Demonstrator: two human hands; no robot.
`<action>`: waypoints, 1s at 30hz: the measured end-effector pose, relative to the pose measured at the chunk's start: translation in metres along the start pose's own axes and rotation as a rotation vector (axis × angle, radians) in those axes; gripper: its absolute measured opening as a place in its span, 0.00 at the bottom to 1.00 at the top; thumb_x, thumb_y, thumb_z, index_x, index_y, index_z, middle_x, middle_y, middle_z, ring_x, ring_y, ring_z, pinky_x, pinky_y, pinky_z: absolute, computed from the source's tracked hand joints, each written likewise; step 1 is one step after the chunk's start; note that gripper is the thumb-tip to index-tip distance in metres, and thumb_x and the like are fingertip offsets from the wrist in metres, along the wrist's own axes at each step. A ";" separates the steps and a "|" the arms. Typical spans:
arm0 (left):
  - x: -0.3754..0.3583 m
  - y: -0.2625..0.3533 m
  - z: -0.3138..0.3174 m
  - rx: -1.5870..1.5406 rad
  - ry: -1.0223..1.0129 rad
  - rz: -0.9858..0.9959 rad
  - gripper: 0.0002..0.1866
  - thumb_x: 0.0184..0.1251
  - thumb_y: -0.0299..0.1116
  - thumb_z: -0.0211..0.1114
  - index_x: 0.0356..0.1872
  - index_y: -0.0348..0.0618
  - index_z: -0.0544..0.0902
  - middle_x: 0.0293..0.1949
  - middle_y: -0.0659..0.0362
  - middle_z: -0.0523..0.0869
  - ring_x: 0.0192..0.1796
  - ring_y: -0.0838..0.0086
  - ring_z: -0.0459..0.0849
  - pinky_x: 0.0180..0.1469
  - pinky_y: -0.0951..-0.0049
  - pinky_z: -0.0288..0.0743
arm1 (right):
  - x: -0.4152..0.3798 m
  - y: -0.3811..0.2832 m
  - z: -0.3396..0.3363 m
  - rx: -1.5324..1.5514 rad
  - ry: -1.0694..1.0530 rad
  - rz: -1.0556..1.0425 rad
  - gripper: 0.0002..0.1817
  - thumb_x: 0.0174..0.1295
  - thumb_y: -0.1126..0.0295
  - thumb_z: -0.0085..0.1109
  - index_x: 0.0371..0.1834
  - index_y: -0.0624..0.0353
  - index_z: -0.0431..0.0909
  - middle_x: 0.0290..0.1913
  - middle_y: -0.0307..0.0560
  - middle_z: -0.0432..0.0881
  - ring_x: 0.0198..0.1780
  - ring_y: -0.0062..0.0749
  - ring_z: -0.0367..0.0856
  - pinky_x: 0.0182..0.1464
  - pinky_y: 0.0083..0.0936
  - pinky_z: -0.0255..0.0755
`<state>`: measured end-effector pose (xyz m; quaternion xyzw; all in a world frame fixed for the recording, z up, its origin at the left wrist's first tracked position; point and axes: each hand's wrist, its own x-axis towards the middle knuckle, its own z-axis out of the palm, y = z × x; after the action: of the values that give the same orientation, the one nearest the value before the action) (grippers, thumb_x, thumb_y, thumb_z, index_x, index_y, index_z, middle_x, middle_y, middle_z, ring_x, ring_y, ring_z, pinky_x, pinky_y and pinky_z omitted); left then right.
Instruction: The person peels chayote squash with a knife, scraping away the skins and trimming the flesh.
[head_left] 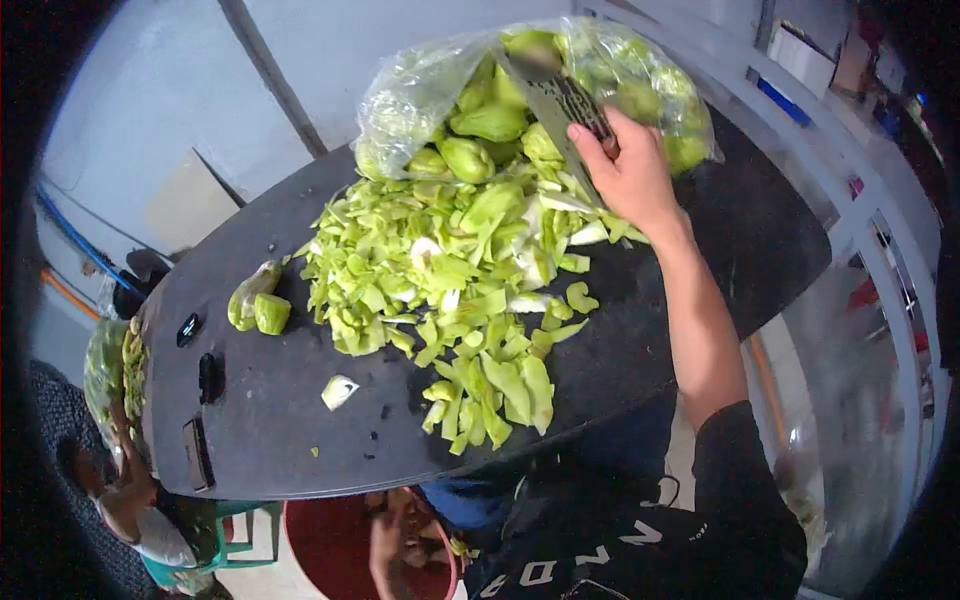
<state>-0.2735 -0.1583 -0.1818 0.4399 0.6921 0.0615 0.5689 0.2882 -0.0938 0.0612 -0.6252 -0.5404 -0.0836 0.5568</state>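
My right hand (635, 180) is closed around a wide-bladed knife (560, 130) with dark markings, held over the peels beside an open clear plastic bag (405, 95) of green chayotes (490, 122). Below the bag, a large heap of green peels and slices (410, 260) spreads across the dark table (280, 420). A whole chayote (245, 300) and a cut piece (272, 314) lie together left of the heap. At the bottom, my left hand (385, 550) is blurred over a red tub (325, 540); what its fingers hold, if anything, is unclear.
Dark objects (207, 378) lie near the table's left end, and a pale piece (339, 392) near its front. Another person (130, 500) sits at lower left by a green stool (235, 540). A grey metal frame (860, 225) stands at right.
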 end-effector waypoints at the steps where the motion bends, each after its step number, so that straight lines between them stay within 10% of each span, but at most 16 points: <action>1: -0.034 0.040 -0.003 0.023 -0.030 0.175 0.28 0.61 0.46 0.67 0.53 0.30 0.78 0.36 0.52 0.86 0.34 0.68 0.86 0.29 0.70 0.81 | -0.001 0.008 -0.002 0.033 0.012 0.000 0.14 0.66 0.65 0.60 0.31 0.66 0.74 0.17 0.49 0.77 0.17 0.31 0.75 0.22 0.31 0.65; 7: -0.138 0.263 0.049 0.318 -0.157 1.101 0.20 0.58 0.32 0.72 0.49 0.31 0.82 0.33 0.53 0.87 0.35 0.74 0.84 0.41 0.73 0.77 | -0.015 0.035 0.001 0.043 0.078 0.074 0.14 0.64 0.64 0.63 0.29 0.64 0.75 0.17 0.47 0.76 0.18 0.30 0.74 0.23 0.32 0.65; 13: -0.010 0.451 0.173 0.742 0.197 1.521 0.29 0.58 0.43 0.69 0.59 0.37 0.77 0.46 0.41 0.85 0.41 0.52 0.86 0.48 0.57 0.78 | -0.024 0.042 -0.012 0.041 0.052 0.051 0.12 0.64 0.67 0.62 0.29 0.63 0.74 0.16 0.45 0.77 0.17 0.31 0.74 0.24 0.29 0.67; 15: 0.006 0.488 0.212 1.059 0.302 1.162 0.29 0.53 0.45 0.69 0.54 0.37 0.81 0.48 0.41 0.86 0.51 0.52 0.85 0.55 0.56 0.78 | -0.026 0.045 -0.010 0.032 0.063 0.042 0.12 0.63 0.67 0.62 0.29 0.63 0.74 0.16 0.46 0.76 0.17 0.33 0.75 0.23 0.30 0.66; 21: 0.008 0.509 0.241 1.446 0.215 0.967 0.30 0.45 0.48 0.70 0.51 0.41 0.84 0.52 0.45 0.85 0.56 0.53 0.84 0.62 0.59 0.76 | -0.024 0.052 -0.009 0.057 0.017 0.024 0.12 0.63 0.66 0.63 0.29 0.63 0.73 0.15 0.49 0.76 0.17 0.43 0.77 0.22 0.36 0.66; 27: 0.001 0.512 0.222 1.192 0.216 0.879 0.33 0.46 0.39 0.74 0.56 0.34 0.79 0.48 0.44 0.86 0.53 0.55 0.86 0.52 0.55 0.82 | -0.026 0.039 -0.007 0.056 0.016 -0.038 0.12 0.63 0.66 0.62 0.29 0.63 0.72 0.15 0.49 0.75 0.16 0.42 0.75 0.21 0.35 0.64; 30: 0.002 0.513 0.184 0.754 -0.045 0.778 0.32 0.52 0.28 0.70 0.59 0.28 0.70 0.46 0.41 0.84 0.48 0.54 0.87 0.37 0.56 0.87 | -0.028 0.040 -0.004 0.066 -0.027 0.009 0.13 0.63 0.69 0.64 0.27 0.64 0.72 0.14 0.40 0.70 0.16 0.21 0.62 0.20 0.25 0.56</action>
<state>0.1580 0.0772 0.0533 0.8385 0.4397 0.0057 0.3217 0.3094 -0.1049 0.0188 -0.6099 -0.5477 -0.0547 0.5702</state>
